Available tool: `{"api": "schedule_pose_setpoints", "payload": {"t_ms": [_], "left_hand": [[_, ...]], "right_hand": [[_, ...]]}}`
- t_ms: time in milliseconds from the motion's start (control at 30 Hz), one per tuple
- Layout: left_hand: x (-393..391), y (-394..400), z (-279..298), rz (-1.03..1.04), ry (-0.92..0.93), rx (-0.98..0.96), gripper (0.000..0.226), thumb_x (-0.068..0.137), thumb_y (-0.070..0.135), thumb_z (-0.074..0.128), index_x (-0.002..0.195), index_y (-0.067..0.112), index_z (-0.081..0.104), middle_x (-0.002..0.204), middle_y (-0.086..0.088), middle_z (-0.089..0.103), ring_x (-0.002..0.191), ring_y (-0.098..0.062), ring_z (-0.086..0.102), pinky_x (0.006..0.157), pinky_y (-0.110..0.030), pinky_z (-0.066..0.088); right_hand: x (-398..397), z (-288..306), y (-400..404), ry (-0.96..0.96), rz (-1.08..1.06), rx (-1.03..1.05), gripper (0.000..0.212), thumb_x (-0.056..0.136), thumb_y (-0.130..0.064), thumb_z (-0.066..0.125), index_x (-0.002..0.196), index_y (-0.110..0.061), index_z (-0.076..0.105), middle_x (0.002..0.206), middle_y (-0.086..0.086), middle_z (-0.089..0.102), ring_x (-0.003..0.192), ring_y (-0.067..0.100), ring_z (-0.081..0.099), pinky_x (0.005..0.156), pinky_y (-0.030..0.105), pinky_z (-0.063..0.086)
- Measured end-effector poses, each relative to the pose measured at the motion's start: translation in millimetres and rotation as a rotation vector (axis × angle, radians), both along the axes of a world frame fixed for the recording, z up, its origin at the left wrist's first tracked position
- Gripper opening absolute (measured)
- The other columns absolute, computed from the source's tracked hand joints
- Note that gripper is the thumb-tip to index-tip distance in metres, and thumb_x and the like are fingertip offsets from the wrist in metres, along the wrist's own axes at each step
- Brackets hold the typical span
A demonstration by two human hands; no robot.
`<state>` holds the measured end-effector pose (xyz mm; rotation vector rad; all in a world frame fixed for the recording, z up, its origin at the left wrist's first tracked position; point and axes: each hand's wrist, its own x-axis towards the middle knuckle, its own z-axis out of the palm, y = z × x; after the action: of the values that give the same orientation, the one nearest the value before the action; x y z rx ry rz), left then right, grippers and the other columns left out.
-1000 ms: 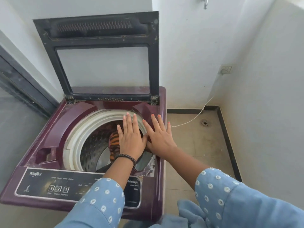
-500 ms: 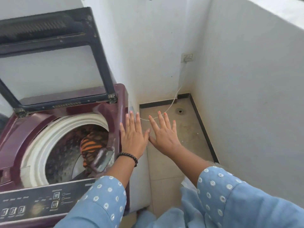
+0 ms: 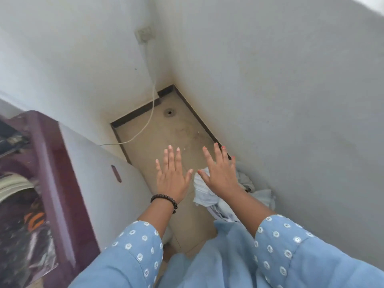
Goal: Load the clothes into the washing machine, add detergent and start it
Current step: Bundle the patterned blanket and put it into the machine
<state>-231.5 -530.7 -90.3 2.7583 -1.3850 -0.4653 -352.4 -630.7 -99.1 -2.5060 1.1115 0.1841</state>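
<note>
Pale clothes (image 3: 209, 196) heaped on floor in the wall corner, right of the washing machine (image 3: 52, 163), directly under right hand (image 3: 220, 173), the nearer one; left hand (image 3: 171, 177) beside it, both spread flat, holding nothing.

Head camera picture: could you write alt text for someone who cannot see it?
Two open, empty hands, left hand and right hand, reach out above pale clothes heaped on the tiled floor in a corner between white walls. A maroon washing machine stands at the left edge, with a striped garment inside.
</note>
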Motion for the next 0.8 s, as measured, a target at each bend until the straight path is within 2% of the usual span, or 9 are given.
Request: {"api": "schedule_pose_setpoints", "payload": {"t_ms": [200, 400, 600, 800], "left_hand": [[-36, -17, -53, -0.133, 0.047, 0.155, 0.076, 0.101, 0.053, 0.026, 0.154, 0.013, -0.01, 0.163, -0.01, -0.017, 0.151, -0.025, -0.013, 0.12, -0.049, -0.005], [-58, -12, -108, -0.245, 0.092, 0.31, 0.076, 0.102, 0.051, 0.026, 0.154, 0.012, -0.012, 0.163, -0.011, -0.015, 0.151, -0.026, -0.012, 0.121, -0.051, -0.003], [-64, -8, -164, -0.27, 0.149, 0.401, 0.074, 0.102, 0.052, 0.024, 0.154, 0.013, -0.012, 0.163, -0.01, -0.016, 0.151, -0.025, -0.012, 0.121, -0.05, -0.005], [-66, -4, -217, -0.285, 0.186, 0.474, 0.073, 0.102, 0.052, 0.021, 0.154, 0.011, -0.012, 0.163, -0.011, -0.015, 0.151, -0.025, -0.012, 0.121, -0.049, -0.004]], "right_hand": [[-60, -62, -11, 0.118, -0.168, 0.113, 0.073, 0.098, -0.053, 0.039, 0.156, -0.024, 0.006, 0.163, 0.015, -0.002, 0.149, 0.035, -0.002, 0.115, 0.061, 0.008], [-88, -121, 1, 0.222, -0.231, 0.224, 0.071, 0.099, -0.051, 0.038, 0.156, -0.024, 0.005, 0.163, 0.013, -0.003, 0.15, 0.033, -0.002, 0.117, 0.059, 0.008], [-93, -183, 15, 0.285, -0.234, 0.342, 0.071, 0.099, -0.047, 0.041, 0.155, -0.023, 0.006, 0.163, 0.013, -0.001, 0.15, 0.032, -0.002, 0.117, 0.058, 0.009], [-86, -244, 22, 0.332, -0.173, 0.459, 0.064, 0.099, -0.043, 0.042, 0.153, -0.018, 0.019, 0.163, 0.012, 0.004, 0.15, 0.031, -0.001, 0.117, 0.056, 0.01]]}}
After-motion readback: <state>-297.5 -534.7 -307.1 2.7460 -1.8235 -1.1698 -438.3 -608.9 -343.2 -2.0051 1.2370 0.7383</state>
